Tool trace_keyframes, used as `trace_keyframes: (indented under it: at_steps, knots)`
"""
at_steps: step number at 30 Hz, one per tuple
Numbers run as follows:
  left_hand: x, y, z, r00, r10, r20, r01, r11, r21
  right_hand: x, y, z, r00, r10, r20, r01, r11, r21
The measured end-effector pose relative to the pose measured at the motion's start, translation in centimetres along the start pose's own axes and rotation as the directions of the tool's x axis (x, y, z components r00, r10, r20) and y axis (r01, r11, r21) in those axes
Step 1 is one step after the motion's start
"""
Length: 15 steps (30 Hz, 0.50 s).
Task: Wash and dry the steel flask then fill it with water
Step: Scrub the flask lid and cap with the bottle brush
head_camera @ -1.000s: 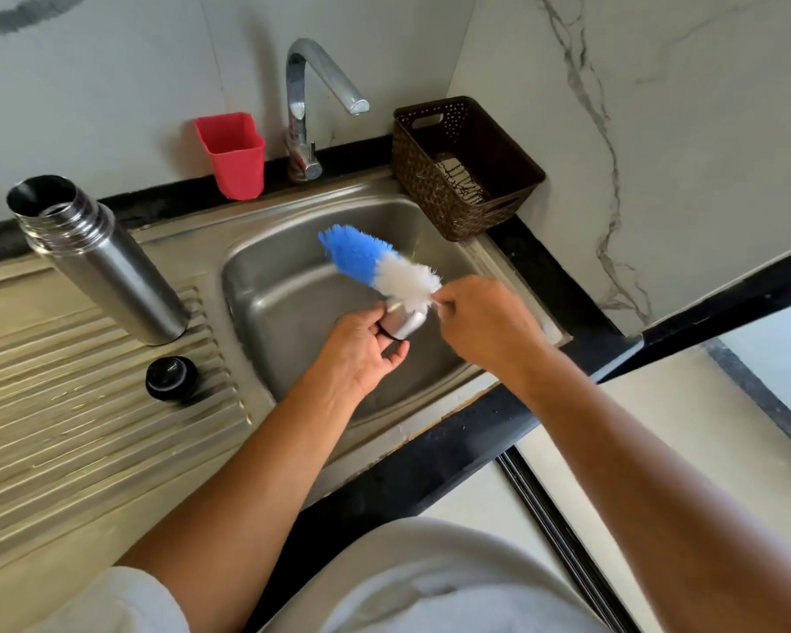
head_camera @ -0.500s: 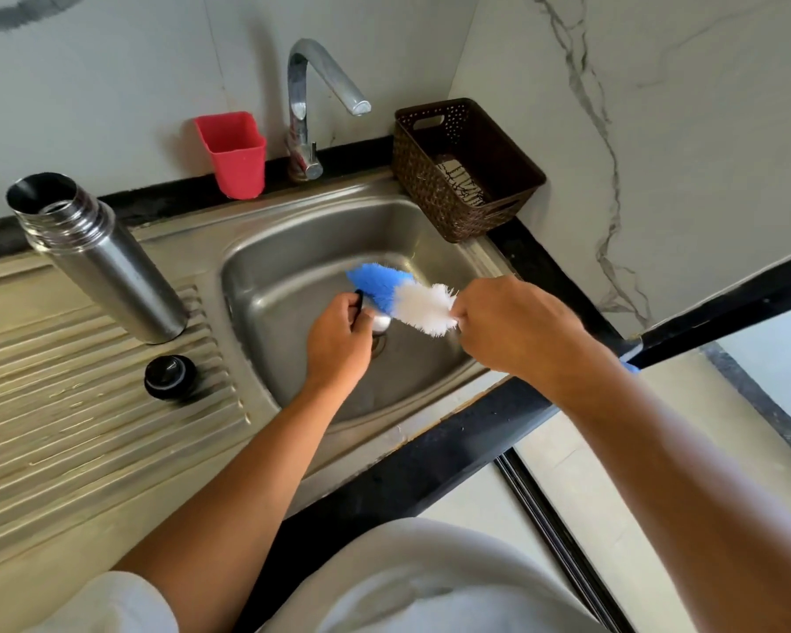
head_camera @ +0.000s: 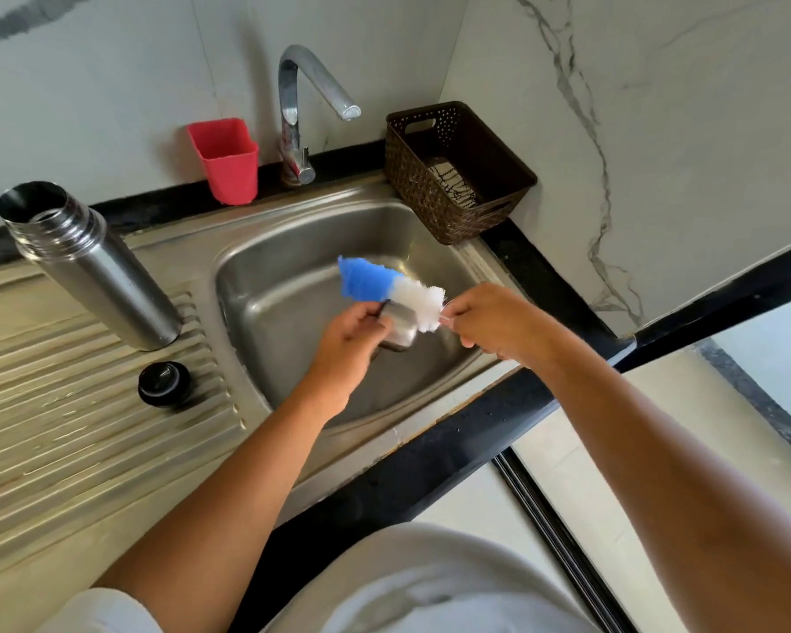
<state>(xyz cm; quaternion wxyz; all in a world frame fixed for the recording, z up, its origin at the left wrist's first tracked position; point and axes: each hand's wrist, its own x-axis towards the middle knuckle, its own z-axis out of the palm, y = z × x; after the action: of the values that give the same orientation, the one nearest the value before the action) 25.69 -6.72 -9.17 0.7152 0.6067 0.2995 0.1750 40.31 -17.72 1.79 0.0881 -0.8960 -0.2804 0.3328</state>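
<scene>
Left grip [head_camera: 348,344] clenched on the steel cap [head_camera: 400,328] over the sink basin [head_camera: 293,276] — right grip [head_camera: 498,324] pinching the brush [head_camera: 384,290] by its handle, white bristles against the cap. Steel flask [head_camera: 92,271] stands open on the drainboard [head_camera: 65,427], left of the basin — black stopper [head_camera: 164,383] near its base.

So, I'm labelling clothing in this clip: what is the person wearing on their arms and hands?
The left hand and right hand are bare: no gloves, and no ring or watch that I can make out. Both forearms are bare too. A white sleeve shows at the left upper arm, matching the white garment over the torso.
</scene>
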Motion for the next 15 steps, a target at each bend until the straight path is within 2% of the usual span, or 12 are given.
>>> trace_keyframes:
  at_steps: [2,4,6,8,12,13,15]
  knots:
    - [0.4,-0.1,-0.8,0.979,-0.18,-0.098,0.137,0.932,-0.336,0.2,0.8,0.2,0.991,0.106,0.084,-0.129,0.929,0.348]
    - [0.9,0.2,-0.9,0.928,-0.339,-0.154,0.182,0.773,-0.608,-0.6,0.6,1.0,0.979,0.125,0.159,-0.188,0.853,0.487]
    - [1.8,0.7,-1.0,0.868,-0.455,-0.197,0.142,0.608,-0.781,-1.5,0.3,2.0,0.971,0.116,0.21,-0.217,0.799,0.561]
    - [1.9,1.1,-0.9,0.85,-0.477,-0.222,0.113,0.578,-0.808,-1.9,0.0,3.1,0.965,0.132,0.225,-0.25,0.721,0.647]
    - [0.4,1.9,2.2,0.927,-0.348,-0.139,0.155,0.693,-0.705,-1.4,-0.5,4.5,0.955,0.19,0.226,-0.294,0.53,0.795]
    - [0.5,1.8,2.2,0.927,-0.341,-0.155,0.145,0.709,-0.69,-1.4,-0.6,4.5,0.952,0.189,0.239,-0.303,0.502,0.81]
    - [1.4,1.3,0.9,0.886,-0.389,-0.253,0.112,0.709,-0.697,-2.1,-0.3,4.3,0.952,0.152,0.267,-0.307,0.512,0.802]
